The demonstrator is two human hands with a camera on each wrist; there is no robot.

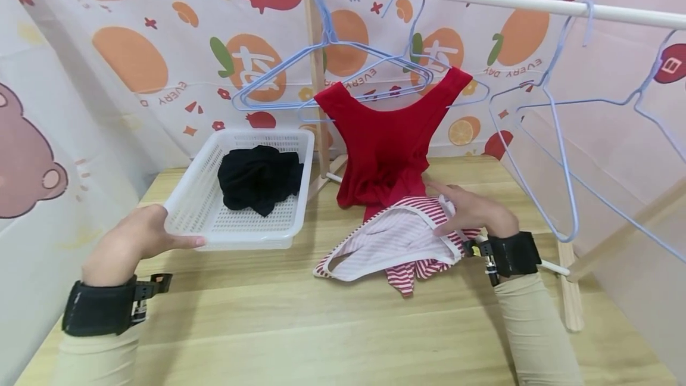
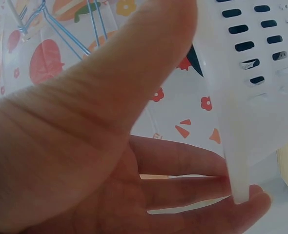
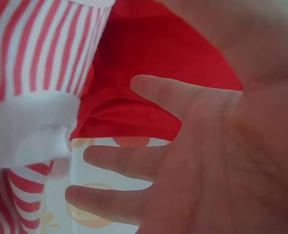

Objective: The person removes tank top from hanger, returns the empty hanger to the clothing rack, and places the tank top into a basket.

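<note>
At the near left corner of a white perforated plastic basket, my left hand grips the rim. In the left wrist view its fingers reach the basket's edge. A crumpled black cloth lies in the basket. My right hand is at the right edge of a red-and-white striped garment, which lies on the table with its pale inside showing. The right wrist view shows straight, spread fingers beside the striped cloth. Behind it a red sleeveless top hangs from a blue hanger, its lower part bunched near the table.
A rack with a white rail and wooden posts stands across the table. Several blue hangers hang at its left, and two more hangers at the right. A printed curtain covers the back.
</note>
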